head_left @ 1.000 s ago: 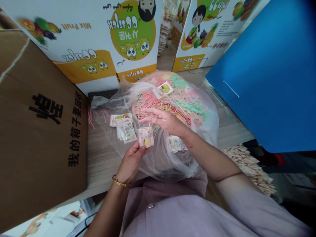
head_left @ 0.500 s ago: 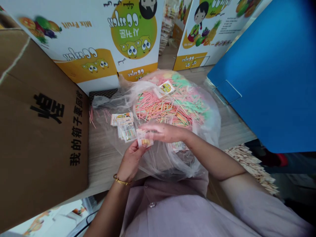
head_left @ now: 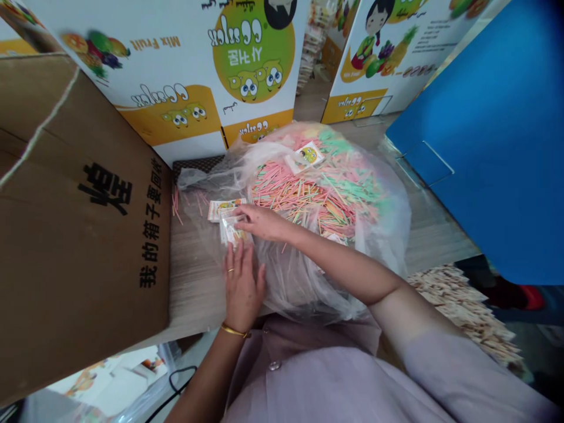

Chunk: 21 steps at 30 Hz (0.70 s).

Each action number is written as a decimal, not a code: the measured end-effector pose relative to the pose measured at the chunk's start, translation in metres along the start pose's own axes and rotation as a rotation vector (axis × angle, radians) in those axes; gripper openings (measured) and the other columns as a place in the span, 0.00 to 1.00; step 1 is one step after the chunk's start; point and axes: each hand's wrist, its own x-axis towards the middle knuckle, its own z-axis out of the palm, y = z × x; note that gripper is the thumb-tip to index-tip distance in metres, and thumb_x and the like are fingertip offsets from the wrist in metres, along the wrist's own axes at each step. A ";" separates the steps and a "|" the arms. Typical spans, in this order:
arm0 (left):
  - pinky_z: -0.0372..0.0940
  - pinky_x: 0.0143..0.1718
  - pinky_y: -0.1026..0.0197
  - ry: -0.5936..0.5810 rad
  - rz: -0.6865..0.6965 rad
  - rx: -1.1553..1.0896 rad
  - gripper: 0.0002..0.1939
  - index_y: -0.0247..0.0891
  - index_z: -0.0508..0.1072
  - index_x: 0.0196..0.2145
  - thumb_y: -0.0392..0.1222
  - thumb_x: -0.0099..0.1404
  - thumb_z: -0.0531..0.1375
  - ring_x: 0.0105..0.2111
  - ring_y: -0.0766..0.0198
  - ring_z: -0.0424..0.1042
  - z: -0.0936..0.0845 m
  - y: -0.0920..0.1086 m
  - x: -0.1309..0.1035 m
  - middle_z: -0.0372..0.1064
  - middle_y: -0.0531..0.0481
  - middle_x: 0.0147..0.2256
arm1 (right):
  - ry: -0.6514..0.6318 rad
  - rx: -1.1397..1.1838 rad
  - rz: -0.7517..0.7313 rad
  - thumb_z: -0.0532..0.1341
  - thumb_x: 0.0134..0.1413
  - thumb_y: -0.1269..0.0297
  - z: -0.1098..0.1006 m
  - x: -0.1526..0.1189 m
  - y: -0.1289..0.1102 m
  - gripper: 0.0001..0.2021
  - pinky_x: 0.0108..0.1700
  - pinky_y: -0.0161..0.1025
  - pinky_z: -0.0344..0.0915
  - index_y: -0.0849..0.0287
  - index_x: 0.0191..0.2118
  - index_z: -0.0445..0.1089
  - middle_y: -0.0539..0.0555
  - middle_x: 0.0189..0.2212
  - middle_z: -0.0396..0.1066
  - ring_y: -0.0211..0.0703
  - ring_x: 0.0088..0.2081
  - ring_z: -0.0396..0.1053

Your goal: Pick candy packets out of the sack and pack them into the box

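- So, closest to me is the light purple shirt [head_left: 317, 376] with a button down the front, and a gold bracelet [head_left: 235, 331] on the left wrist.
- My left hand [head_left: 244, 291] is palm down with its fingers released and a bit spread, fingertips right at the near edge of the small packets [head_left: 234, 229]. Ring on one finger, btw.
- Off to the right, past the table [head_left: 189, 294] edge, there's a big heap of pale packs [head_left: 467, 305].
- Those small packets are overlapping on the thin plastic, left of the stick pile, with a fruit-print packet [head_left: 215, 210] at the far end.
- My right hand [head_left: 262, 223] comes across from the right, fingers bent over the packets. Can't tell if they're pinching one.
- Just beyond is the clear plastic bag [head_left: 392, 229], spread open and full of pink, green and orange sticks [head_left: 304, 191], with a square packet [head_left: 311, 154] on top.
- Few loose pink sticks [head_left: 176, 205] by the brown carton [head_left: 88, 235] on the left.
- Blue panel [head_left: 497, 153] on the right, and printed boxes [head_left: 185, 70] with upside-down lettering across the back.
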 end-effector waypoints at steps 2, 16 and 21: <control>0.39 0.69 0.31 -0.113 0.029 0.129 0.29 0.34 0.61 0.66 0.48 0.71 0.55 0.72 0.41 0.42 0.007 0.000 0.000 0.52 0.32 0.70 | 0.124 0.004 0.001 0.59 0.65 0.63 -0.018 -0.005 0.002 0.10 0.44 0.35 0.58 0.61 0.47 0.72 0.55 0.45 0.74 0.40 0.42 0.68; 0.40 0.69 0.31 -0.187 0.279 0.219 0.30 0.37 0.61 0.67 0.49 0.72 0.55 0.72 0.39 0.44 0.028 0.028 -0.001 0.54 0.34 0.69 | 0.269 -0.500 0.460 0.65 0.58 0.55 -0.055 -0.223 0.085 0.14 0.44 0.43 0.63 0.61 0.42 0.72 0.58 0.38 0.75 0.50 0.42 0.70; 0.44 0.67 0.30 -0.243 0.259 0.199 0.27 0.37 0.66 0.64 0.48 0.71 0.55 0.70 0.37 0.51 0.037 0.025 0.001 0.60 0.33 0.66 | 0.318 -0.608 0.413 0.55 0.69 0.61 -0.053 -0.228 0.087 0.13 0.48 0.46 0.64 0.61 0.40 0.75 0.60 0.38 0.78 0.52 0.43 0.73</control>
